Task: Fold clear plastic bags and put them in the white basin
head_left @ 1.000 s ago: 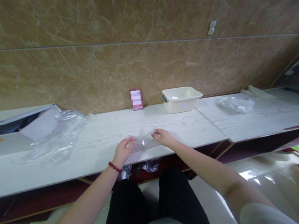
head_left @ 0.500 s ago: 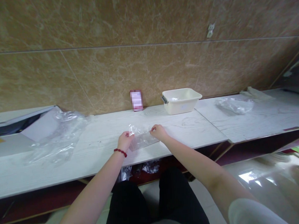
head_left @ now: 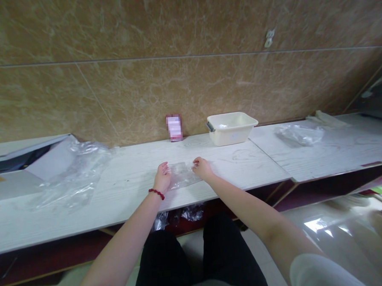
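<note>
Clear plastic bag [head_left: 181,176] is on the desk [head_left: 243,170] between both hands, nearer the front edge than the cream tub [head_left: 233,134]. Vs the previous frame: bag lies flatter, its raised far-left part is down. Left hand [head_left: 162,178] now has fingers straighter, along the bag's left edge; can't tell if that grip is holding. Right hand [head_left: 203,169] barely shifts, grip pinching the bag's right edge. Tub unchanged.

Soft light, glare on floor [head_left: 326,240] — upper right dim, perhaps blurred
</note>
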Demonstrator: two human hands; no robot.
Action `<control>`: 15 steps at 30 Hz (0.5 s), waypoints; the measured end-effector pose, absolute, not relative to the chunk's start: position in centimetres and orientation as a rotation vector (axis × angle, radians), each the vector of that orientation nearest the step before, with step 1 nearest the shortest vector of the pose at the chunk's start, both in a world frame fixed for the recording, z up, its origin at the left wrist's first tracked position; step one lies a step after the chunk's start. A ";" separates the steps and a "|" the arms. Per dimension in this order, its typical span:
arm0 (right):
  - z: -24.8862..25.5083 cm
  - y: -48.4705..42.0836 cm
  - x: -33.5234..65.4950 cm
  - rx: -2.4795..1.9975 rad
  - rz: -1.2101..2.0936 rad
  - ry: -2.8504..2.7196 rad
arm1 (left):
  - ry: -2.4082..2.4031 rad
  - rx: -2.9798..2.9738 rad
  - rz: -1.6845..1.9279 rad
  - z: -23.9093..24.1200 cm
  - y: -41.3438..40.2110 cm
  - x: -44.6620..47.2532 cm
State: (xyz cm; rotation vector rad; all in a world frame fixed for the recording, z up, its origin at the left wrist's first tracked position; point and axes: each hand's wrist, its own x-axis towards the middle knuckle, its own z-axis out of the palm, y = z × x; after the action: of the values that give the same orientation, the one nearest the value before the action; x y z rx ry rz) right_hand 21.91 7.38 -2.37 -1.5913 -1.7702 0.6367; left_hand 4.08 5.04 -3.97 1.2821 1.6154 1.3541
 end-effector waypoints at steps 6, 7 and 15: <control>-3.0 7.6 21.7 -1.545 0.656 -1.752 | 1.622 1.371 1.315 -3.6 5.2 4.1; -3.1 7.6 21.7 -1.544 0.658 -1.749 | 1.641 1.390 1.304 -3.4 5.1 3.8; -3.3 7.6 21.8 -1.551 0.683 -1.753 | 2.063 1.715 0.927 -1.8 2.1 1.6</control>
State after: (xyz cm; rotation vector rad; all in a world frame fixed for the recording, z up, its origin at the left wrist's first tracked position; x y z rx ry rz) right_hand 21.83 7.63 -3.29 -1.5507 -1.7533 0.6827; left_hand 1.60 2.12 -1.79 1.7149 2.0630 0.9269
